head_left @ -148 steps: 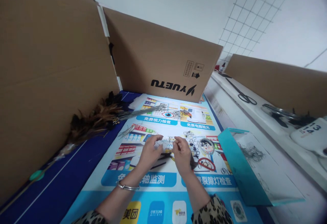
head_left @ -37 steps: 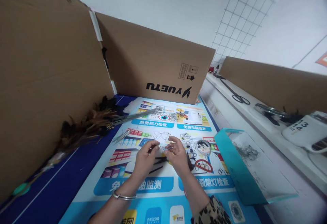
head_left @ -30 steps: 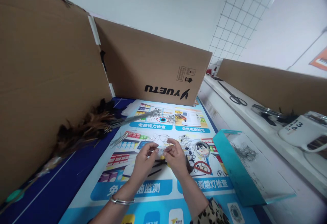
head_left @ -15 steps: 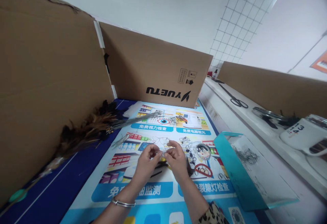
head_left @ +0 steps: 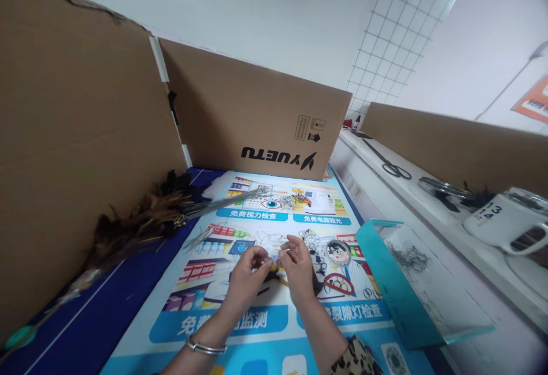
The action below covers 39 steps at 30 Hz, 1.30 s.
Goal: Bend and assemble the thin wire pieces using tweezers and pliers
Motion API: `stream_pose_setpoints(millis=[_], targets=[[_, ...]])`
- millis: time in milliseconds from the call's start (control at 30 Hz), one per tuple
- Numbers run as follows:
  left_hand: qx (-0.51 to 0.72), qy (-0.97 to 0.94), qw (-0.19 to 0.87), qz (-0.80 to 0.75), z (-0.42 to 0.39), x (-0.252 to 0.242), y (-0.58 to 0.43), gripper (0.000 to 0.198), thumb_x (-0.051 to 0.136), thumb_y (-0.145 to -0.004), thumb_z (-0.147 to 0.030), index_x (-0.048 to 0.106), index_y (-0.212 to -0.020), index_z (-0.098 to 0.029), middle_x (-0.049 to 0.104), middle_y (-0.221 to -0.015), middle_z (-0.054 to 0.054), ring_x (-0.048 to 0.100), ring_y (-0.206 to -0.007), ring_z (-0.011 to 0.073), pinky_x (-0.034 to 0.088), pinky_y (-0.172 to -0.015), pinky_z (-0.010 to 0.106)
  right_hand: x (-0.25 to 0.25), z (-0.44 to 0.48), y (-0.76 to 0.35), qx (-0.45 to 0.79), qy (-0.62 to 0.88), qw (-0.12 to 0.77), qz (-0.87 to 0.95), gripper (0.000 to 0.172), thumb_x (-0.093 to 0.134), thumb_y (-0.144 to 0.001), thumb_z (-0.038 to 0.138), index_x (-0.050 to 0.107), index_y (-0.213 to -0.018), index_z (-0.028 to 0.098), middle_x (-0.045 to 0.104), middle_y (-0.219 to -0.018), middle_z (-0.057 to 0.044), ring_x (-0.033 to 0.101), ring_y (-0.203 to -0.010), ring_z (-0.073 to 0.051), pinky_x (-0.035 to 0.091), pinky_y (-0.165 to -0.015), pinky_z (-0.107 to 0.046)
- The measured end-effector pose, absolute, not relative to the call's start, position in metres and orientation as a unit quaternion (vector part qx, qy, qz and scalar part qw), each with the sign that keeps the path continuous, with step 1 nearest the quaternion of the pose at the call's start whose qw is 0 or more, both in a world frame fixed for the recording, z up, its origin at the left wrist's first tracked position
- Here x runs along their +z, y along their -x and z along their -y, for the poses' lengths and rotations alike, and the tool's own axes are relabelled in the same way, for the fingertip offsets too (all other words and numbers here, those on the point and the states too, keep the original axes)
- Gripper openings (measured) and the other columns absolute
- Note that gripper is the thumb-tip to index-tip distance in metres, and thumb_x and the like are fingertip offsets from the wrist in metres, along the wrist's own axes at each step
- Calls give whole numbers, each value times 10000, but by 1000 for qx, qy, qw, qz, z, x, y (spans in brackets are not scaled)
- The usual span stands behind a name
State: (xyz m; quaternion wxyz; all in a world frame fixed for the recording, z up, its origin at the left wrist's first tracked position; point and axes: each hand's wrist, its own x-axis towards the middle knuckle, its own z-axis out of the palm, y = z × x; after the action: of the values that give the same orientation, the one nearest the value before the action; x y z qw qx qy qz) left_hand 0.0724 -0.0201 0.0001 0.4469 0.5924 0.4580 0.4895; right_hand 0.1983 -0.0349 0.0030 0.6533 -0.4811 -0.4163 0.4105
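Close together over the printed sheet (head_left: 274, 329), my left hand (head_left: 250, 269) and my right hand (head_left: 296, 263) each pinch with thumb and forefinger. Whatever sits between the fingertips is too small to make out. My left wrist wears a silver bangle (head_left: 206, 347); a leopard-print sleeve (head_left: 354, 358) covers my right forearm. Just beyond the hands lie a thin wire bundle and small dark ring-like pieces (head_left: 317, 261). A round tin (head_left: 338, 253) with a cartoon face is right of my right hand.
Brown feathers (head_left: 141, 215) and thin metal wires (head_left: 226, 199) lie at left. An open teal box (head_left: 387, 289) at right holds tangled wire pieces (head_left: 409, 256). Scissors (head_left: 396, 169) and a white mug (head_left: 503, 221) stand on the ledge. A cardboard panel (head_left: 257, 112) closes off the back.
The view has shifted slightly, so the surroundings sit a little further left. Both hands stay pinched close together, with the fingertips slightly further apart.
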Motion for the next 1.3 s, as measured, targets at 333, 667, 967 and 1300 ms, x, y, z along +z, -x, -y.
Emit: stream_pose_setpoints(millis=[333, 667, 967, 1300], targets=[[487, -608, 418, -466, 21, -2, -74, 125, 568, -722, -255, 534, -827, -195, 589, -761, -1, 563, -683, 156, 457, -655, 274, -1, 32, -198, 408, 479, 658, 414, 320, 583, -745, 234, 508, -1054, 205, 509, -751, 25, 499, -602, -89, 432, -564, -213], [493, -631, 388, -456, 25, -3, -75, 112, 541, -729, -230, 547, -833, -190, 586, -782, 7, 559, -692, 153, 458, -668, 275, -4, 30, -197, 400, 498, 656, 403, 313, 564, -710, 199, 503, -1016, 198, 476, -682, 47, 483, -555, -87, 410, -515, -199], [483, -642, 377, -461, 26, 0, -76, 99, 517, -740, -219, 536, -835, -197, 578, -764, -5, 550, -688, 151, 450, -663, 265, -11, 30, -199, 353, 549, 631, 419, 334, 511, -701, 170, 495, -1032, 212, 451, -675, 57, 464, -509, -78, 388, -466, -184], [472, -642, 385, -465, 26, -4, -76, 106, 526, -743, -232, 525, -844, -200, 570, -757, -8, 546, -684, 149, 446, -658, 263, -14, 29, -201, 316, 591, 607, 427, 368, 476, -662, 156, 517, -1024, 208, 450, -674, 59, 446, -495, -74, 381, -450, -179]])
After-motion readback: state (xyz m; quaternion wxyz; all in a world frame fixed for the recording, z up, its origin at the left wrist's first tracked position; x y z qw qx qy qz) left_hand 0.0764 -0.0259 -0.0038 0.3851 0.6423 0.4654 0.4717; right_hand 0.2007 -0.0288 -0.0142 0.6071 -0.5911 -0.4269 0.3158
